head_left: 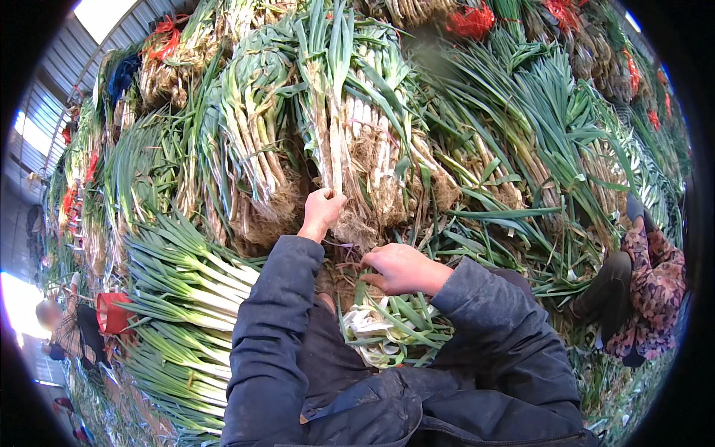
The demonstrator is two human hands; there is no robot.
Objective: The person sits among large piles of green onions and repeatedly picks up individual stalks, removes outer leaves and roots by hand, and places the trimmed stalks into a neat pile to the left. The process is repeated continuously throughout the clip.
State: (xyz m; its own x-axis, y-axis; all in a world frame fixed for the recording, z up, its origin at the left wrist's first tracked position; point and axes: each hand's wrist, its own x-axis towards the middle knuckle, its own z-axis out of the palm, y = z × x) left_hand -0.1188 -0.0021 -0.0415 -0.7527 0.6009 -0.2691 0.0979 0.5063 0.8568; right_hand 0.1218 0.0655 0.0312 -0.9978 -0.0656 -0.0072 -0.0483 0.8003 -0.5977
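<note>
My left hand (323, 212) grips the root end of a long green onion (336, 134), which stands upright against the stacked bundles with its leaves pointing away from me. Roots and dry soil show on the bundle of unpeeled green onions (385, 162) just beside it. My right hand (406, 269) hovers lower and to the right, over my lap, its thumb and forefinger curled near each other. A green leaf strip lies just under that thumb; whether the fingers hold it is unclear. Between my legs is a heap of stripped leaves and white skins (385, 329).
Cleaned green onions (206, 290) lie in a row at my left. A red bucket (114, 313) stands beyond them, near a person (78, 329). To the right sits another person in a patterned sleeve (651, 290). Red twine (471, 21) lies atop the far bundles.
</note>
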